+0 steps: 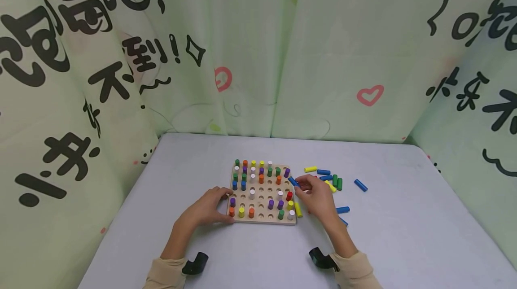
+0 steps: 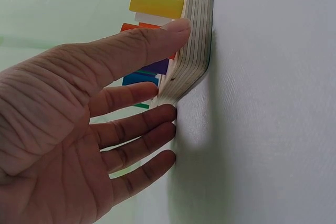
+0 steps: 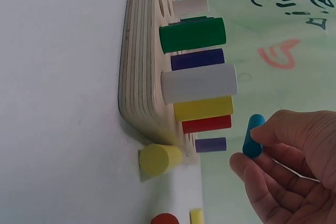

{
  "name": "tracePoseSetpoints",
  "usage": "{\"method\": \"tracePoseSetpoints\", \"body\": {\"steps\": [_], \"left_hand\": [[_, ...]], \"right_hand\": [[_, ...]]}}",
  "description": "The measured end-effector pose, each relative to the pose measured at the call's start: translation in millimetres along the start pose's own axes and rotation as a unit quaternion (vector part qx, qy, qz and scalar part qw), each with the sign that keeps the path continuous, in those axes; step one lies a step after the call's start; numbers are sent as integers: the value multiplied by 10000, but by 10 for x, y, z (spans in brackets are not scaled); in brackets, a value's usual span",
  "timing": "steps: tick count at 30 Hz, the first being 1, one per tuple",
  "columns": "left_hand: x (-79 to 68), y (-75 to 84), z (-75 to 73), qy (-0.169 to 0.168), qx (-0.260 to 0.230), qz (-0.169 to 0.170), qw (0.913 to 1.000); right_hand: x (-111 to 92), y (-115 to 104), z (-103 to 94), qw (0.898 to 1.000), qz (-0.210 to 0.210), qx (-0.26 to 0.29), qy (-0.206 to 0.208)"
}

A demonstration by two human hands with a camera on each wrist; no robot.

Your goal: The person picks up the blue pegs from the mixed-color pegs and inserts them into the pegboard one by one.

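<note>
A square wooden pegboard (image 1: 265, 220), partly filled with upright coloured pegs, lies on the table. My left hand (image 1: 208, 208) is at its near left corner. There the thumb (image 2: 157, 40) rests against the near edge and the fairly straight fingers reach along the left side. Between thumb and fingertips my right hand (image 1: 318, 195) pinches a blue peg (image 3: 254, 136), tilted, near the board's right edge. Close to it stand a purple peg (image 1: 287, 172) and a red peg (image 1: 289, 196) in their holes. A yellow peg (image 1: 298, 209) lies on the table against the right edge.
Loose pegs lie right of the board: a yellow peg (image 1: 310, 169), green pegs (image 1: 339, 184) and several blue ones, with one blue peg (image 1: 361, 185) farther out. The white table (image 1: 404, 235) is backed by a printed curtain (image 1: 323, 55).
</note>
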State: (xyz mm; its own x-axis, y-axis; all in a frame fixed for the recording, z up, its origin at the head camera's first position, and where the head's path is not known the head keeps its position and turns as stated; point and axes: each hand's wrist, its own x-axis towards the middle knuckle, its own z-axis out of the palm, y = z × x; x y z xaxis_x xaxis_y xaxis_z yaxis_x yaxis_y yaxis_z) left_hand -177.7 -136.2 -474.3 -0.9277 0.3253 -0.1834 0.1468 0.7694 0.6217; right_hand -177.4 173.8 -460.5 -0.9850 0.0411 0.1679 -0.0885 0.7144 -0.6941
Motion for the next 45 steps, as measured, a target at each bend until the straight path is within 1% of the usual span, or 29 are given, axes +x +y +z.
{"method": "tracePoseSetpoints", "body": {"steps": [15, 26, 31, 41, 45], "left_hand": [[5, -3, 5, 18, -34, 13, 10000], [-6, 23, -15, -2, -55, 35, 10000], [0, 13, -12, -34, -62, 27, 10000], [7, -29, 5, 16, -94, 111, 9999], [11, -32, 4, 2, -97, 124, 9999]], "right_hand": [[29, -175, 144, 9992, -282, 255, -128], [57, -296, 248, 9979, -147, 434, -460], [71, -339, 304, 9971, -175, 519, -526], [111, -392, 418, 9959, -545, 447, -562], [112, -430, 443, 9956, -568, 461, -582]]}}
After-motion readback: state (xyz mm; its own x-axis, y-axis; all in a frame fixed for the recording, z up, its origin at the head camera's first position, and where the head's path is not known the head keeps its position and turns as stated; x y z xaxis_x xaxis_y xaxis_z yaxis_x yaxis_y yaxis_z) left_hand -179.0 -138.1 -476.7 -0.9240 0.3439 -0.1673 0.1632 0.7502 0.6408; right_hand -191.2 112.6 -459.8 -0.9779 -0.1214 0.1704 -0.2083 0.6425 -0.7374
